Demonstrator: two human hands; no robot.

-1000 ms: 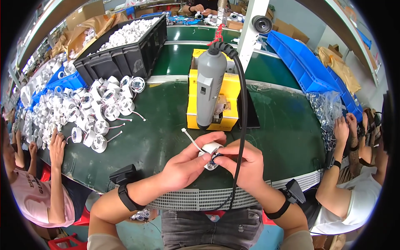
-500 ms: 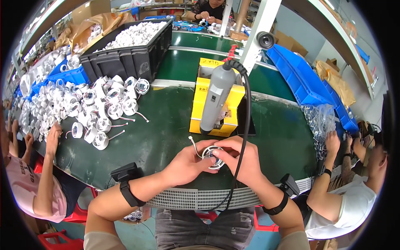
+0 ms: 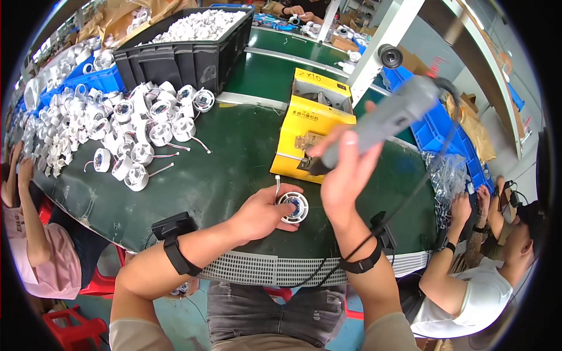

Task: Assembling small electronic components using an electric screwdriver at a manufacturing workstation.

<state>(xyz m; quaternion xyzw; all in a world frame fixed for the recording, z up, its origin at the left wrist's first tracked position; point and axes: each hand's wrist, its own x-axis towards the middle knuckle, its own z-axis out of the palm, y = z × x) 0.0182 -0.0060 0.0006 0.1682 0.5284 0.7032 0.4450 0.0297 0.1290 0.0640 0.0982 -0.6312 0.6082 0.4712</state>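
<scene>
My left hand (image 3: 257, 216) is closed around a round white plastic housing (image 3: 302, 202), its thumb pressed onto the dark circuit board inside. A short white lead with a connector (image 3: 277, 181) sticks up from the housing. My right hand (image 3: 342, 190) grips a grey electric screwdriver (image 3: 389, 114), blurred by motion and tilted, its lower end pointing down and left. That end is close to the front of a yellow box-shaped screw feeder (image 3: 285, 137) on the green bench. The screwdriver's black cord (image 3: 404, 205) runs down past my right forearm.
Many white housings with leads (image 3: 140, 131) are heaped at the left. Behind them stands a black crate (image 3: 175, 67) of white parts. A white post (image 3: 380, 44), blue bins (image 3: 436, 131) and a clear bag of small metal parts (image 3: 446, 175) are at the right. Co-workers sit on both sides.
My right hand has left the housing and taken hold of the screwdriver, which has swung from upright over the feeder to tilted at the right. My left hand keeps the housing.
</scene>
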